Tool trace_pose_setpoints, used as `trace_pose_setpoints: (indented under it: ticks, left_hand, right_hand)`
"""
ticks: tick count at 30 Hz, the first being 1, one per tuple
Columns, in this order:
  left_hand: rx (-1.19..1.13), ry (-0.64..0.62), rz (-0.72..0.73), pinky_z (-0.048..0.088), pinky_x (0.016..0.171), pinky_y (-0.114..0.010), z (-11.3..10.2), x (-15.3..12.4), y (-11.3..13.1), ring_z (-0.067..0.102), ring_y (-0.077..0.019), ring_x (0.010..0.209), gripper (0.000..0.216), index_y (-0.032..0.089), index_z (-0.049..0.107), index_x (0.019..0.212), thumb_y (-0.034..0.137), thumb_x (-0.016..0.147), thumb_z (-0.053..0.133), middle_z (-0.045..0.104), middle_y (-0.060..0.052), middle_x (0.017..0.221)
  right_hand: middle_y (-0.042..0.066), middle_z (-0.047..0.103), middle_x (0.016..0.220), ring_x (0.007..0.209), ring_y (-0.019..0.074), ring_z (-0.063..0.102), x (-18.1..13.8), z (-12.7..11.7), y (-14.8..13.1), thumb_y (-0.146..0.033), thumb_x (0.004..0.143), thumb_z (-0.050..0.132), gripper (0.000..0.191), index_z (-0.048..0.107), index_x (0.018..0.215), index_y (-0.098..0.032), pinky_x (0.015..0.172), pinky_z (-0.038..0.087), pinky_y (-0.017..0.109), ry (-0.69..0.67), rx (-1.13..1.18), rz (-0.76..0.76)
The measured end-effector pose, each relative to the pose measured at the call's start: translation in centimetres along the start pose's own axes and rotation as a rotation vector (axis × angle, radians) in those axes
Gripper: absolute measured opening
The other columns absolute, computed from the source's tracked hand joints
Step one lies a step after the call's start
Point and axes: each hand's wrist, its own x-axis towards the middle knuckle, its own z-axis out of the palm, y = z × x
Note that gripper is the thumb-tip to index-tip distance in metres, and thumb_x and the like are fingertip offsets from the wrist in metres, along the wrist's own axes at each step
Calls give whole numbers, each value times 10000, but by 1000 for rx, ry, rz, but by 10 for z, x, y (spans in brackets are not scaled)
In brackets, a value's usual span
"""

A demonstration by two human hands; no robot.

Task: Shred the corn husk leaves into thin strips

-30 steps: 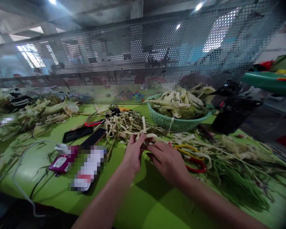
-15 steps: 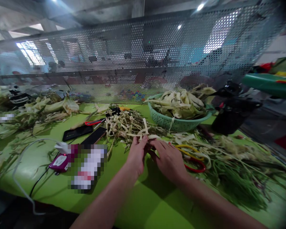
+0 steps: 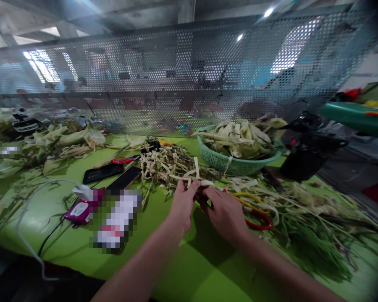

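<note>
Several pale, dry husk strips (image 3: pixel 197 167) cross one another at my fingertips, one standing upright and others lying sideways. My left hand (image 3: pixel 182 205) pinches them between thumb and fingers. Close beside it, my right hand (image 3: pixel 225 209) has its fingers curled around the strips' right side; its fingertips are partly hidden. Just beyond the hands lies a heap of small knotted husk pieces (image 3: pixel 164 164). Scissors with red and yellow handles (image 3: pixel 261 220) lie right of my right hand, among loose strips.
A green basket (image 3: pixel 239 167) full of husks stands behind. To the left are dark phones (image 3: pixel 102 173), a purple packet (image 3: pixel 81 211) with a cable, and a blurred-out item (image 3: pixel 118 220). Green fibres (image 3: pixel 318 249) lie right. A perforated metal screen (image 3: pixel 138 75) spans the back.
Both hands stay together on the strips with almost the same grip. The view has shifted slightly; the upright strip appears a little further right.
</note>
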Motion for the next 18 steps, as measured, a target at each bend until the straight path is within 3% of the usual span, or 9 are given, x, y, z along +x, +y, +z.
trace_pose_setpoints:
  ticks: [3, 7, 10, 14, 18]
  left_hand:
    - [151, -2, 111, 432, 841, -277, -1, 0, 3, 585, -140, 858, 212, 197, 561, 939, 310, 780, 646, 640, -36, 920]
    - [255, 4, 191, 429, 782, -289, -6, 6, 7, 591, -149, 768, 199, 193, 526, 903, 341, 800, 610, 647, -24, 797]
    - [326, -6, 224, 412, 741, -289, -8, 6, 12, 576, -146, 683, 197, 195, 503, 865, 368, 816, 583, 647, -8, 703]
    - [374, -37, 256, 401, 782, -295, -9, 5, 19, 591, -150, 721, 175, 195, 502, 826, 353, 826, 578, 654, -7, 686]
    - [322, -77, 205, 410, 736, -280, -11, 9, 25, 579, -137, 668, 175, 188, 529, 807, 341, 804, 614, 635, 0, 647]
  right_hand:
    - [41, 667, 759, 642, 179, 568, 2, -4, -3, -202, 841, 495, 102, 569, 772, -192, 597, 341, 279, -81, 105, 74]
    - [6, 617, 704, 620, 152, 525, 4, -13, -7, -187, 780, 512, 68, 521, 714, -200, 577, 341, 252, -238, 395, 181]
    - [-21, 549, 637, 607, 138, 483, 7, -18, -9, -193, 753, 532, 87, 503, 671, -199, 566, 343, 240, -362, 662, 234]
    - [-33, 485, 604, 577, 114, 424, 10, -22, -9, -224, 725, 593, 122, 512, 642, -184, 541, 321, 231, -469, 903, 289]
    - [-9, 562, 653, 571, 112, 433, 14, -23, -2, -390, 771, 624, 225, 583, 738, -172, 517, 316, 232, -503, 1027, 376]
